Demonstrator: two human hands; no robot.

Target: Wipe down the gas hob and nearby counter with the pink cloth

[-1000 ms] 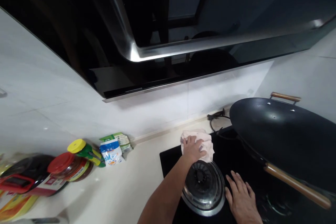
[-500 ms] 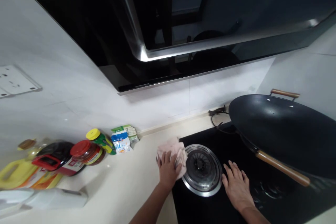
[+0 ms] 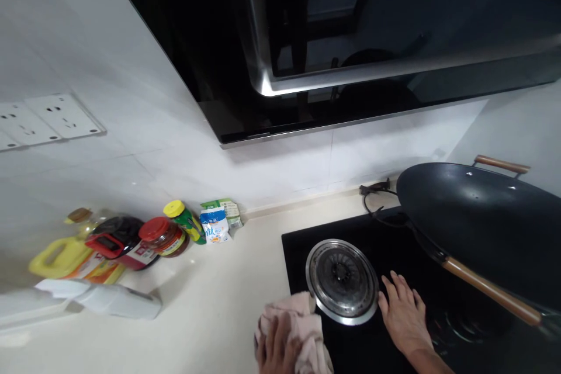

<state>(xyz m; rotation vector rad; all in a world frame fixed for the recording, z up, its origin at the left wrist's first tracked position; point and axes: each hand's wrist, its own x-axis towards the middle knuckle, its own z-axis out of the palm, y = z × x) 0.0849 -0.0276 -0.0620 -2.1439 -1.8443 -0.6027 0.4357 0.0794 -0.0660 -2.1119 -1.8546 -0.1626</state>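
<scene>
My left hand (image 3: pixel 277 347) presses down on a crumpled pale pink cloth (image 3: pixel 302 321), its fingers bent over the fabric. The cloth straddles the left edge of the black glass stove top (image 3: pixel 294 251) and the pale counter beside it. To the right of the round metal burner (image 3: pixel 342 280), my right hand (image 3: pixel 404 312) lies flat on the glass, fingers stretched out and nothing in them. Its thumb is close to the burner's rim.
A large black wok (image 3: pixel 477 216) with wooden handles stands on the right burner. Along the wall at left are a spray bottle (image 3: pixel 109 299), a yellow-handled jug (image 3: pixel 61 257), a red-lidded jar (image 3: pixel 164 236) and a small packet (image 3: pixel 215 225). The dark range hood (image 3: pixel 175 41) hangs above.
My left hand has drawn the cloth toward me, from beside the burner's upper left to its lower left. My right hand stays by the burner. The view has turned slightly left.
</scene>
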